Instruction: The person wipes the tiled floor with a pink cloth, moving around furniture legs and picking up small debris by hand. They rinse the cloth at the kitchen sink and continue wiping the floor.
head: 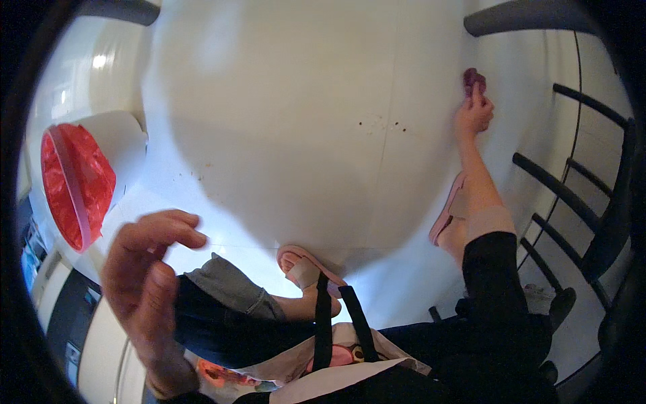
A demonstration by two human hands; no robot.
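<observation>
My right hand reaches down to the pale floor. Its fingers grip a small dark-red wad, possibly a folded cloth, with the index finger lying along it. To its left, dark specks and pale crumbs are scattered on the floor. My left hand is raised close to the camera, fingers curled and apart, holding nothing. Below and beyond it are small orange-brown crumbs.
A white bin with a red liner and pink rim ring is at left. Grey furniture legs enter at the top; black chair-like bars stand at right. My feet wear pink slippers. Cabinets line the lower left.
</observation>
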